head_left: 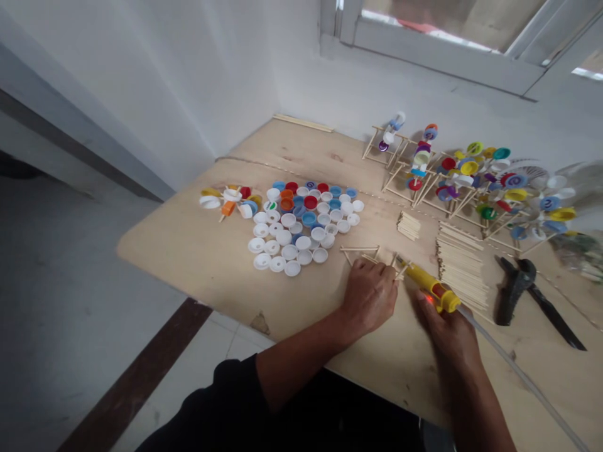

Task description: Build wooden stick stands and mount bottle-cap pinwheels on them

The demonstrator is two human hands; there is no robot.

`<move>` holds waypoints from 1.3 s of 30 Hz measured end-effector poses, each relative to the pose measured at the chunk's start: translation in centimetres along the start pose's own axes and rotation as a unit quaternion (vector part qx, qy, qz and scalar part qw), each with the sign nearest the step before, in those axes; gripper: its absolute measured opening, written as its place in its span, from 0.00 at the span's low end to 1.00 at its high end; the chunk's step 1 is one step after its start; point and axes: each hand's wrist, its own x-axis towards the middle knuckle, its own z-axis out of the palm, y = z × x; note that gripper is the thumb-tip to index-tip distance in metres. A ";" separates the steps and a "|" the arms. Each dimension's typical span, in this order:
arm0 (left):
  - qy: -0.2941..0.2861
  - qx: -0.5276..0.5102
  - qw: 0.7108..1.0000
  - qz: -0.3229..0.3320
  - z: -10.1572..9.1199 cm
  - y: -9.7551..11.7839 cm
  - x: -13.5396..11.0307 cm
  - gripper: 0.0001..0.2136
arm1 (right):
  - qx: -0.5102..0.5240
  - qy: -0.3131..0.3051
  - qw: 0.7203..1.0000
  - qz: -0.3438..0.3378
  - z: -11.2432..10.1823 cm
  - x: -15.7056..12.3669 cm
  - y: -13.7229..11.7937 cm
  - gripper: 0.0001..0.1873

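My left hand (370, 295) is closed over a small frame of thin wooden sticks (358, 249) at the table's front. Its fingers hide part of the frame. In my right hand (450, 333) is a yellow hot glue gun (426, 280), with a red light glowing on its side. The gun's nozzle points left and meets the frame's right end; whether it touches a joint I cannot tell. A long pale glue stick (522, 373) runs out of the gun's back. Beyond my hands lie a short bundle of sticks (408, 226) and a larger row of sticks (461, 263).
Many white, blue and red bottle caps (292, 253) cover the table's middle. A cap wheel (230, 196) lies left of them. Finished-looking stick stands with caps (421, 157) line the wall side. A black hand cutter (511, 289) lies right of the sticks.
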 end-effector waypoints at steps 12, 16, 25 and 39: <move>0.003 0.033 0.999 0.013 -0.1 0.1 0.0 0.04 | 0.024 -0.026 0.999 0.037 -0.2 0.1 0.1 0.26; 0.005 0.043 0.999 0.016 0.0 0.0 -0.1 0.03 | 0.081 -0.018 0.995 0.059 -0.3 0.0 0.2 0.27; 0.010 0.045 0.999 0.025 0.4 0.0 -0.2 0.03 | 0.006 -0.026 0.999 0.046 -0.4 0.1 0.6 0.28; 0.012 0.057 0.998 0.034 0.3 0.2 -0.1 0.04 | 0.048 0.002 0.998 0.039 -0.3 0.2 1.0 0.25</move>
